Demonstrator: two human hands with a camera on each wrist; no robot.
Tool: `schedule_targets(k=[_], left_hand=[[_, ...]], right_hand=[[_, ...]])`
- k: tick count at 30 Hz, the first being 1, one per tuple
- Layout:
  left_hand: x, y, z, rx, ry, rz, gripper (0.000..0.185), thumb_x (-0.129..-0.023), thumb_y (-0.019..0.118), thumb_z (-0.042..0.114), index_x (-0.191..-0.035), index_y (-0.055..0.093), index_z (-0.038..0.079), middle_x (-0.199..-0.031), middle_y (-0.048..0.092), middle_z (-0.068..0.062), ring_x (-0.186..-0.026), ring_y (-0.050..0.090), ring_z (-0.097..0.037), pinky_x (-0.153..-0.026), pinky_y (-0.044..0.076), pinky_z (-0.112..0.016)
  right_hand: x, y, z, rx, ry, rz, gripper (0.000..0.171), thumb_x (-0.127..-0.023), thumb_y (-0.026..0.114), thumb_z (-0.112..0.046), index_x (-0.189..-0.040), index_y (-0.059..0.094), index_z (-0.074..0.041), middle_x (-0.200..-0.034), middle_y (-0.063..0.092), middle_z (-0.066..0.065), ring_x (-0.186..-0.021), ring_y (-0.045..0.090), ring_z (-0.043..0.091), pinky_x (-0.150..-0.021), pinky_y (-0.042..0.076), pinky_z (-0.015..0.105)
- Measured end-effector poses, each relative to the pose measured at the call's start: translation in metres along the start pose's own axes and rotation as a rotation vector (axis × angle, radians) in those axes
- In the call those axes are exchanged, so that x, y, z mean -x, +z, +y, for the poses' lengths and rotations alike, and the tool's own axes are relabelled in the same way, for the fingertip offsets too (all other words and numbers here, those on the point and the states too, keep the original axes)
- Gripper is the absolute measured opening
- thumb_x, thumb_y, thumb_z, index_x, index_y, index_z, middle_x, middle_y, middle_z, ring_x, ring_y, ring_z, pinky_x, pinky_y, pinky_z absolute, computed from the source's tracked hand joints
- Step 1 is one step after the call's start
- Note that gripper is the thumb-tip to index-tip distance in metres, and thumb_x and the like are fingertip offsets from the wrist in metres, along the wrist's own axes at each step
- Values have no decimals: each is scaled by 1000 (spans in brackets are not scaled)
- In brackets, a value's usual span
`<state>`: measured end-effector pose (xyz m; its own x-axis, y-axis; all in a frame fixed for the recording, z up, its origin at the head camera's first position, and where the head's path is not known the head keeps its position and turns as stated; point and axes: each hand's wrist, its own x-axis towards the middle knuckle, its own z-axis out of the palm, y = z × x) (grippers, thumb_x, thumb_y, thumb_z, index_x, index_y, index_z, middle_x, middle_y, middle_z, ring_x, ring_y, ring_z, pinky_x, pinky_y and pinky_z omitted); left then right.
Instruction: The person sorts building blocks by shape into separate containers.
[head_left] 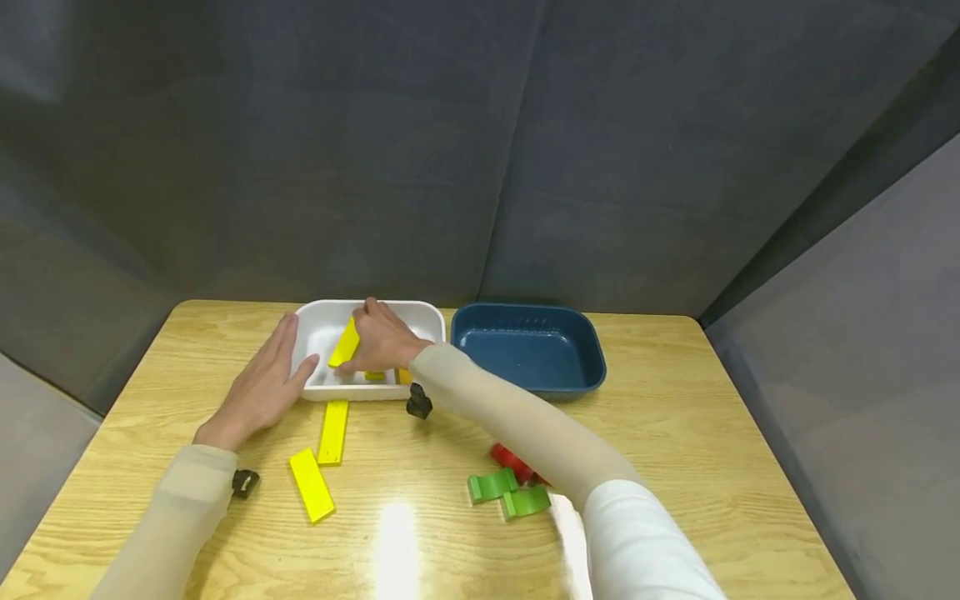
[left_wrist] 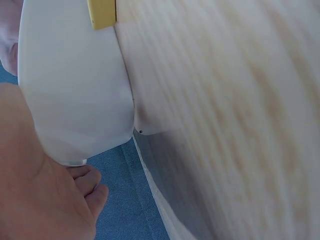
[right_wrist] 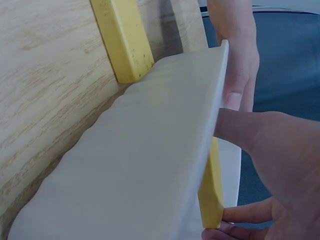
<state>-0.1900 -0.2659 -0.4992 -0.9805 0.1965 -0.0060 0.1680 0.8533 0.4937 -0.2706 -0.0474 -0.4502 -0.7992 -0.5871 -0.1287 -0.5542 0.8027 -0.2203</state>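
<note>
A yellow block (head_left: 345, 342), likely light, stiff wood best pinched by its long edges, tilts inside the white tray (head_left: 431, 315) at centre frame, pinched by the right hand (head_left: 384, 337). The flat, relaxed left hand (head_left: 262, 387) steadies the tray's left wall.

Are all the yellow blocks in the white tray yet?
Not yet. Some yellow pieces already lie in the white tray. The right hand is in the tray, holding a yellow block, while the left hand rests flat against the tray's side. Two yellow blocks still lie on the table. The green blocks and a red one are out too, and the blue tray looks empty.
</note>
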Motion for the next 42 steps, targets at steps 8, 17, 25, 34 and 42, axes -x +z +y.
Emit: schedule_targets(k=[8,17,25,34,42], left_hand=[[0,2,1,11,-9,-12,88,-114,34,58,-171,-12,9,-180,-14,-13,-164,5,-46,-126,16,-72],[-1,5,1,14,-9,-4,89,-113,32,61,-171,-11,9,-180,-12,-14,-163,7,-48,-125,17,-75],[0,5,-2,14,-14,-5,89,-113,31,61,-171,-12,9,-180,-13,-14,-163,6,-49,-125,15,-74],[-1,2,-1,11,-14,7,90,-113,34,60,-171,-11,9,-180,-10,-17,-163,7,-49,-125,16,-74],[-2,3,-1,15,-12,15,89,-113,35,59,-171,-10,9,-180,-11,-14,-163,7,-48,-125,15,-74]], right_hand=[[-4,6,2,29,25,-43,97,-83,84,-67,-150,57,-3,-137,53,7,-115,50,17,-108,47,25],[-4,6,2,53,35,-51,108,-83,78,-75,-160,47,-5,-148,52,9,-127,50,19,-119,42,28],[9,-5,1,12,-41,2,94,-92,77,-64,-161,49,-6,-144,57,9,-118,52,18,-110,48,30],[34,-17,2,-41,-108,45,80,-95,78,-55,-157,54,-9,-151,58,8,-127,54,18,-112,49,29],[52,-21,0,-78,-182,85,71,-96,79,-50,-152,59,-11,-151,61,5,-126,58,17,-111,51,29]])
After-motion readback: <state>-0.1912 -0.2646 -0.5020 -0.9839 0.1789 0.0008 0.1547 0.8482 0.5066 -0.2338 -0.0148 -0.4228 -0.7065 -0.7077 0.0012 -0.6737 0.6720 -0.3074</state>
